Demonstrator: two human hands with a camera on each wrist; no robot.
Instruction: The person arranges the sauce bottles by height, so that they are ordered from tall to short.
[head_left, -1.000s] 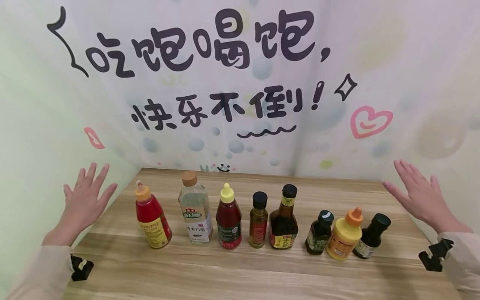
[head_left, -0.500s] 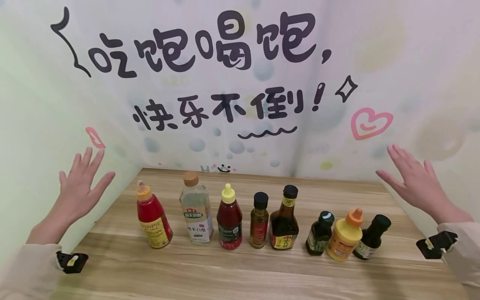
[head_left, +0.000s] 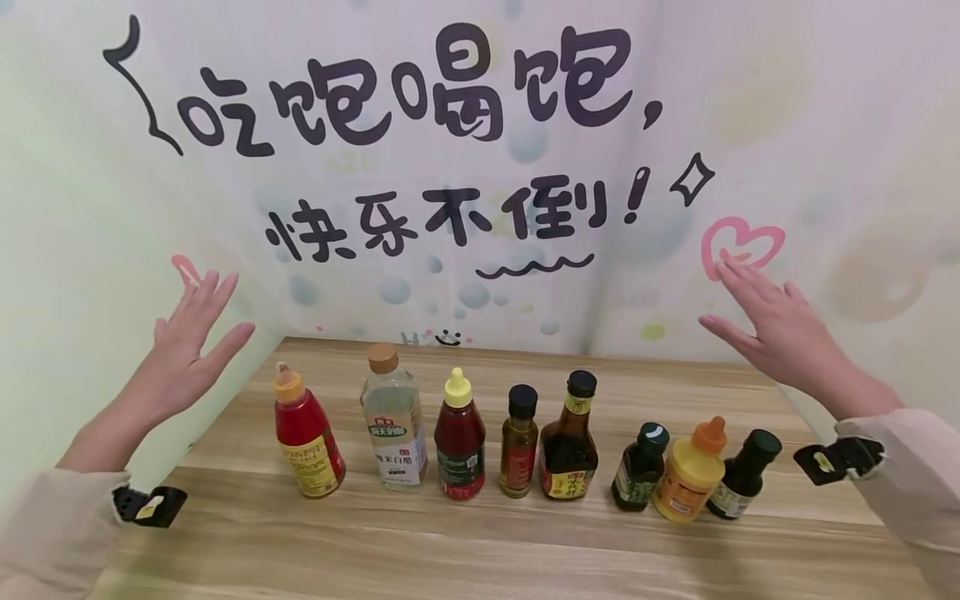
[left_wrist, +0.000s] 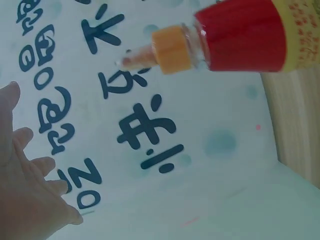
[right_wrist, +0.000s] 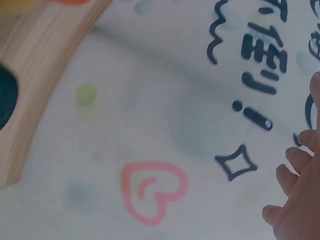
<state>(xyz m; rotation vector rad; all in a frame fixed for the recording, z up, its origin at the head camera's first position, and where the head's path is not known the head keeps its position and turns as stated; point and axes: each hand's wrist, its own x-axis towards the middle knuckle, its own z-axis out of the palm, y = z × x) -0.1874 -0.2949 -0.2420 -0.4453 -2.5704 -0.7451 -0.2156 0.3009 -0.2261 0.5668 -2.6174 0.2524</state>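
Observation:
My left hand (head_left: 183, 358) is raised at the left, fingers extended and holding nothing. Nearest to it stands a red squeeze bottle (head_left: 306, 437) with an orange nozzle cap and yellow label; the left wrist view shows this bottle (left_wrist: 245, 35) large at top right. On the other side, my right hand (head_left: 787, 342) hovers in the air with straight fingers, also holding nothing. Below it are a dark bottle with a black cap (head_left: 742, 475), a yellow squeeze bottle (head_left: 688, 479) with an orange nozzle and a small dark bottle (head_left: 640, 471).
In the same row stand a clear vinegar bottle (head_left: 393, 433), a dark red squeeze bottle (head_left: 460, 450) with a yellow tip, a slim oil bottle (head_left: 518, 446) and a brown sauce bottle (head_left: 568, 442). The wooden table (head_left: 480, 558) meets a printed backdrop (head_left: 360, 308) behind.
Both hands have risen, and in the last half second they have moved inward, the right one more than the left. The bottles stand where they were.

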